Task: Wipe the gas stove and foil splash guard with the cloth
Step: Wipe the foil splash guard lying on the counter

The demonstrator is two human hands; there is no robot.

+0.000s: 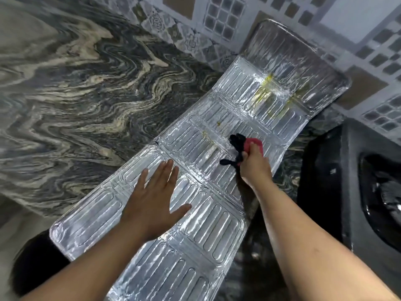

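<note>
The silver foil splash guard [217, 224] lies unfolded flat across the dark marble counter, its far panel leaning up against the tiled wall. Yellowish stains mark the far panels and the middle one. My left hand [152, 198] presses flat on a near panel with its fingers spread. Farther along the guard, my right hand [253, 161] grips a red and black cloth [243, 143] against the foil near its right edge. At the right edge of view stands the black gas stove [347, 181], only partly visible.
Swirled grey marble counter [86, 94] spreads to the left of the guard. A patterned tiled wall [282, 14] rises behind it. The counter's front edge runs at the lower left, with a dark shape below it.
</note>
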